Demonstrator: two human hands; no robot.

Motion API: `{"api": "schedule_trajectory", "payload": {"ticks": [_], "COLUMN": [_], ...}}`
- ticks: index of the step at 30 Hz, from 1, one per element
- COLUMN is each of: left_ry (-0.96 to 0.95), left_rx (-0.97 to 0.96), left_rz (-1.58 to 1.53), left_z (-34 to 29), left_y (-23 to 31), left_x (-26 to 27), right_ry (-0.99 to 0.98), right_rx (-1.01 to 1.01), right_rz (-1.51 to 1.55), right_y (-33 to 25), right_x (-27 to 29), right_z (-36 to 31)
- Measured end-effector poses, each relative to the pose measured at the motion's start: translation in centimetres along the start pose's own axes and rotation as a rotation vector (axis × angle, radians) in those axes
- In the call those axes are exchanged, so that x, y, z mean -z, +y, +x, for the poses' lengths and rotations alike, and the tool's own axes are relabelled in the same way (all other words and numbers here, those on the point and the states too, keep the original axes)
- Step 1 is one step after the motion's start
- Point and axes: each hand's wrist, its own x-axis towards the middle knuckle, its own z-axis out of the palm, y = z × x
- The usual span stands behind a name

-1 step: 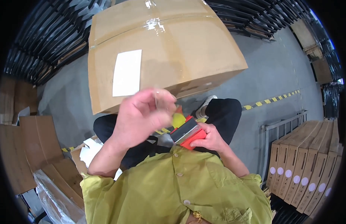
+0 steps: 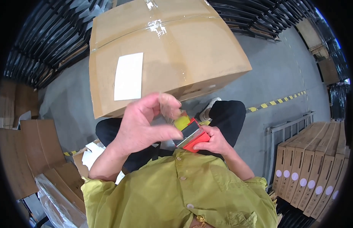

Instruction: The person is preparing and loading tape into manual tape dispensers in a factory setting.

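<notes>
Head view, the only one: my right hand [image 2: 212, 140] is closed round a red, boxy plastic tool [image 2: 196, 143] with a dark plate and shiny edge, likely a tape dispenser, held low before my shirt, above my lap. Thumb lies across the red side; that grip probably steadies it and leaves the dark plate toward my left hand [image 2: 135, 127]. Left hand is wide, thumb well apart from curled fingers, thumb tip near the plate. Thin clear film [image 2: 167, 111] shows by those fingers; can't tell if they pinch it. Yellow rounded piece [image 2: 181, 122] sits just beyond the tool, can't tell if attached. Big brown cardboard box [image 2: 199, 45] is before my knees, presumably for easy reach. White rectangular sheet [image 2: 129, 76] lies flat on its top, left side; shiny clear tape [image 2: 157, 27] crosses the top, likely holding flaps down.
</notes>
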Motion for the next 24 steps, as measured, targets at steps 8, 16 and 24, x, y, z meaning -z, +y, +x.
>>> {"api": "schedule_trajectory", "payload": {"ticks": [8,16,24], "left_ry": [-0.107,-0.216,-0.313], "left_rx": [-0.267,-0.395,-0.512], "left_rz": [0.580,0.501,0.423], "left_z": [1.5,1.5,0.0], "left_y": [2.1,3.4,4.8], "left_x": [1.0,1.1,0.5], "right_ry": [0.051,0.028,0.088], "right_rx": [-0.004,0.022,0.310], "right_rz": [0.045,-0.082,-0.420], "right_y": [0.2,-1.4,-1.5], "right_x": [1.4,0.9,0.4], "right_z": [0.4,1.4,1.6]}}
